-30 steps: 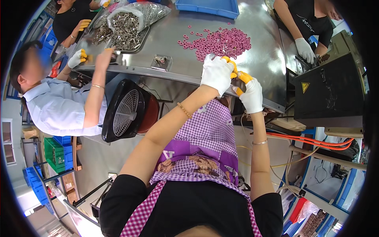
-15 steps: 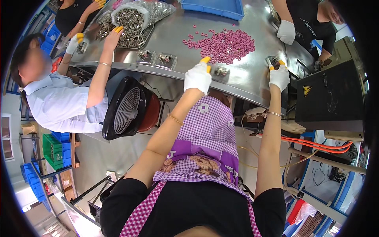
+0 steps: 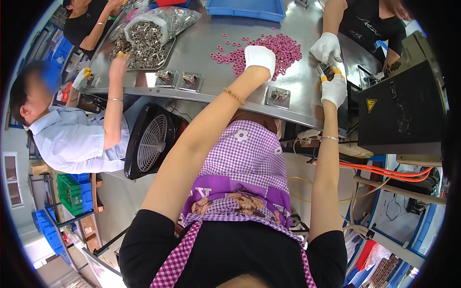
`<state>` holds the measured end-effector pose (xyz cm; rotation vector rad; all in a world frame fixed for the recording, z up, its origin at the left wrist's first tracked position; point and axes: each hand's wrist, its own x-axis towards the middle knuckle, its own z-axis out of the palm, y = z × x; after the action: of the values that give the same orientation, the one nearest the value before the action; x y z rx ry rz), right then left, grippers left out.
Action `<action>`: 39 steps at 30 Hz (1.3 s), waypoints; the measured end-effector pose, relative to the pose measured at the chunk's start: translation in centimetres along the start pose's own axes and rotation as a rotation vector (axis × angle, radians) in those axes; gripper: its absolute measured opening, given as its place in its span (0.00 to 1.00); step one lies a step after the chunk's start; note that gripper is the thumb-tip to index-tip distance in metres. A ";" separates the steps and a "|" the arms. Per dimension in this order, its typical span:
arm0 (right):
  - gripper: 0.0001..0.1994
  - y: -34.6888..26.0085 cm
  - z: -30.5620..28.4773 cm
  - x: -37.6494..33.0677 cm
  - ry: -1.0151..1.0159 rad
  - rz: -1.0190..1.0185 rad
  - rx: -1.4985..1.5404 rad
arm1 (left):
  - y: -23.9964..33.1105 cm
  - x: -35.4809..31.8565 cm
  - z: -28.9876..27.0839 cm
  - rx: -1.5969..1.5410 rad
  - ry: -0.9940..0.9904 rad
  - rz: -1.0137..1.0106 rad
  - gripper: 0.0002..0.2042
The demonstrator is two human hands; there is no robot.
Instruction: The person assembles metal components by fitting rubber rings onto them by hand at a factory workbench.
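My left hand (image 3: 260, 60), in a white glove, is over the heap of small pink rings (image 3: 288, 49). Its fingers are out of sight behind the back of the hand. On the right side of the metal table, my right hand (image 3: 333, 90), gloved with yellow fingertips, grips a small dark metal part (image 3: 328, 73) between thumb and fingers. Just beyond it, a co-worker's white-gloved hand (image 3: 327, 47) comes close to the same part; contact cannot be made out. Between my hands, near the front edge, lies a small clear tray (image 3: 277, 97) with metal pieces inside.
Two similar clear trays (image 3: 190, 82) stand to the left. Behind them is a metal tray heaped with metal parts (image 3: 146, 43), where another person's hand (image 3: 118, 65) works. A blue tray (image 3: 247, 9) lies at the back. A black box (image 3: 401, 105) stands at the right.
My left hand has moved from near the front edge forward and right onto the pink rings. The co-worker's gloved hand has come down toward my right hand. The whole view has shifted slightly.
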<state>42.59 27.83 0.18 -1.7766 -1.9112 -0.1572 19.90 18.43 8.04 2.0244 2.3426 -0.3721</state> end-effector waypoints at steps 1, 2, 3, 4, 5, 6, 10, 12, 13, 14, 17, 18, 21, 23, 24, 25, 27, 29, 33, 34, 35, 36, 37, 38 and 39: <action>0.18 0.2 0.1 0.0 0.000 0.009 0.001 | 0.2 0.2 0.0 0.006 -0.001 0.006 0.11; 0.18 0.4 0.2 0.1 -0.005 0.000 -0.003 | 0.4 0.4 0.0 -0.004 0.003 -0.003 0.10; 0.18 0.5 0.4 0.2 -0.010 -0.009 -0.008 | 0.4 0.5 0.1 -0.014 0.007 -0.013 0.10; 0.19 0.7 0.5 0.3 -0.014 -0.017 -0.013 | 0.5 0.7 0.1 -0.024 0.012 -0.022 0.09; 0.19 0.9 0.5 0.4 -0.018 -0.026 -0.019 | 0.6 0.7 0.2 -0.035 0.016 -0.031 0.09; 0.19 0.6 0.2 0.4 -0.017 -0.020 -0.016 | 0.5 0.8 0.6 -0.029 0.017 -0.028 0.09; 0.20 -1.2 -1.4 0.8 -0.074 0.022 -0.047 | -0.4 0.3 2.6 -0.095 0.300 -0.018 0.08; 0.20 -1.0 -1.0 1.4 -0.063 0.059 -0.049 | -0.2 0.0 2.5 -0.097 0.345 -0.001 0.07; 0.20 -0.8 -0.7 1.8 -0.056 0.091 -0.053 | -0.1 -0.1 2.5 -0.103 0.386 0.012 0.07; 0.20 -0.7 -0.4 2.0 -0.049 0.123 -0.058 | 0.0 -0.2 2.5 -0.110 0.428 0.026 0.07; 0.17 -1.8 0.3 0.6 -0.017 0.096 0.120 | -0.8 0.1 2.7 -0.158 0.451 0.009 0.07; 0.17 -2.4 0.7 -0.8 -0.018 0.080 0.124 | -1.2 0.1 3.2 -0.201 0.424 -0.010 0.07; 0.14 -4.4 0.3 -4.3 -0.318 -0.118 0.688 | -1.4 0.0 3.8 -0.293 0.371 -0.031 0.07; 0.12 -6.6 -1.0 -5.3 -0.376 -0.173 0.584 | -1.5 -0.4 3.9 -0.345 0.371 -0.066 0.08; 0.12 -7.5 -1.6 -5.5 -0.404 -0.200 0.531 | -1.6 -0.6 3.8 -0.371 0.372 -0.083 0.09; 0.11 -8.1 -1.9 -5.6 -0.431 -0.229 0.477 | -1.7 -0.8 3.7 -0.398 0.373 -0.102 0.10; 0.11 -8.6 -2.0 -5.3 -0.409 -0.285 0.409 | -2.1 -1.3 3.6 -0.383 0.373 -0.113 0.11; 0.10 -8.7 -1.9 -4.7 -0.359 -0.369 0.274 | -2.4 -1.8 3.4 -0.346 0.362 -0.111 0.13; 0.10 -7.7 -2.5 -5.1 -0.356 -0.350 0.347 | -3.2 -2.4 3.6 -0.276 0.330 -0.099 0.17; 0.10 -7.1 -2.6 -5.7 -0.287 -0.321 0.506 | -3.4 -2.5 3.6 -0.258 0.322 -0.095 0.19; 0.10 -6.5 -2.6 -6.2 -0.216 -0.288 0.663 | -3.6 -2.5 3.6 -0.240 0.314 -0.089 0.20; 0.10 -6.6 -3.5 -7.2 -0.224 -0.296 0.662 | -3.9 -2.7 3.9 -0.245 0.311 -0.098 0.20; 0.09 -6.7 -4.5 -8.1 -0.218 -0.403 0.586 | -4.3 -3.0 4.2 -0.244 0.306 -0.114 0.20; 0.09 -7.0 -6.0 -8.9 -0.206 -0.507 0.507 | -4.7 -3.2 4.3 -0.242 0.304 -0.126 0.19; 0.08 -7.1 -7.1 -9.5 -0.194 -0.605 0.424 | -4.9 -3.2 4.4 -0.240 0.300 -0.130 0.19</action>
<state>37.92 15.38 3.91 -0.9379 -2.3572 0.2060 15.05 13.81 5.12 1.9348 2.5435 0.2210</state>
